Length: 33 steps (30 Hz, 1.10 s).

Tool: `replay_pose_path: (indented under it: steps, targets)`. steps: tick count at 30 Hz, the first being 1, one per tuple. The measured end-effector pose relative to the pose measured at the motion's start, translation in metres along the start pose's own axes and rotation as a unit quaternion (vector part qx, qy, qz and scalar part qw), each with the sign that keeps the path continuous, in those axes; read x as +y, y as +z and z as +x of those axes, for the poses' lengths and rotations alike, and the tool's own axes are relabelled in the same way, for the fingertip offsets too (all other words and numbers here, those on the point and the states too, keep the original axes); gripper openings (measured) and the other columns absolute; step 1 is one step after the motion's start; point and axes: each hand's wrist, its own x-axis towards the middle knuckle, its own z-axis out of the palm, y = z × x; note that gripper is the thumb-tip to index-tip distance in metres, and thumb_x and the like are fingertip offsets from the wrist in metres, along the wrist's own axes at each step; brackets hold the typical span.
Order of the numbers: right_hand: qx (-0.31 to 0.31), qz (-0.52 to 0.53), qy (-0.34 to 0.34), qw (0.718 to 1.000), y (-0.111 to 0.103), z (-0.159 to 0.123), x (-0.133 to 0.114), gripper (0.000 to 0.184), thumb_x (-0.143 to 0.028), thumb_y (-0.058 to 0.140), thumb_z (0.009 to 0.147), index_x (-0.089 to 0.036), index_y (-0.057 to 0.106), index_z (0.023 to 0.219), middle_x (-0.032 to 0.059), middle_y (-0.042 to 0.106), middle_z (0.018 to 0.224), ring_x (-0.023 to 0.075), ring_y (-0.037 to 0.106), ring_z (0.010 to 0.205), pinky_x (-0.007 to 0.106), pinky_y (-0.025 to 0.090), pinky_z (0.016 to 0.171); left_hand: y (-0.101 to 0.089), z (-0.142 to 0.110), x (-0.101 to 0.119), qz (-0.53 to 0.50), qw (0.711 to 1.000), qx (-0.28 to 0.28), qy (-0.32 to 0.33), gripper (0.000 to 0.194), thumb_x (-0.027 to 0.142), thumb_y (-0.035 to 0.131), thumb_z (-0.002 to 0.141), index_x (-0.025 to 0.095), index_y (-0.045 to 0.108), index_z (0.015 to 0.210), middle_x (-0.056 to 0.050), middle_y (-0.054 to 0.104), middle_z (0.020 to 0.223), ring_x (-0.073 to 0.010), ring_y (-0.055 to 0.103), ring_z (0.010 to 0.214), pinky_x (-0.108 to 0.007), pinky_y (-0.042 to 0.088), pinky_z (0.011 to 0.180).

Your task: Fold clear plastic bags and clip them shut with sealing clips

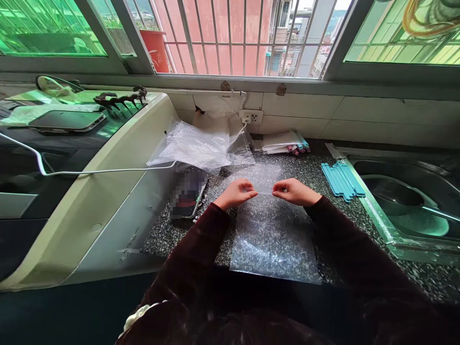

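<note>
On a dark speckled counter beneath a barred window, a clear plastic sheet lies in the middle, pinched between thumb and fingers of both the left hand and the right hand. Beyond, clear plastic bags heap near a tiled wall with a socket. Blue strips lie beside the metal sink; a phone rests left.

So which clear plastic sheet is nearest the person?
The front sheet, pinched by left hand and right hand; the heaped plastic and stacked packets lie farther back.
</note>
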Motion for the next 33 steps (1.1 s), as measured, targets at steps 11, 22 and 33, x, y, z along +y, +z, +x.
replay_pose_path:
  steps: [11, 22, 33]
  targets:
    - [0.010, -0.008, -0.010, 1.000, 0.002, 0.000, -0.007, 0.021, -0.033, 0.052, 0.076, -0.016, 0.062, 0.068, 0.0018, 0.060, 0.063, 0.0116, 0.051, 0.059, 0.024, 0.036, 0.059, 0.001, 0.000, 0.001, -0.057, 0.998, 0.007, 0.005, 0.011, 0.018, 0.062, 0.070, 0.014, 0.063, 0.061, -0.001, 0.057, 0.067, -0.0126, 0.052, 0.069, -0.027, 0.041, 0.074]
    - [0.000, 0.013, 0.009, 1.000, 0.000, 0.000, -0.008, 0.021, -0.033, 0.052, 0.076, -0.016, 0.060, 0.067, 0.0027, 0.062, 0.065, 0.0122, 0.053, 0.061, 0.025, 0.038, 0.061, 0.000, -0.001, -0.003, -0.056, 0.998, 0.019, 0.024, 0.014, 0.021, 0.061, 0.072, 0.014, 0.062, 0.060, -0.001, 0.057, 0.068, -0.0133, 0.053, 0.070, -0.028, 0.041, 0.075]
    - [-0.015, -0.034, 0.042, 0.998, -0.015, -0.003, -0.005, 0.021, -0.031, 0.052, 0.076, -0.016, 0.061, 0.065, -0.0001, 0.057, 0.057, 0.0101, 0.046, 0.054, 0.024, 0.032, 0.055, 0.001, 0.003, -0.014, 0.020, 0.998, 0.058, -0.013, 0.009, 0.020, 0.060, 0.074, 0.015, 0.066, 0.069, -0.003, 0.059, 0.072, -0.0151, 0.054, 0.074, -0.029, 0.044, 0.074]
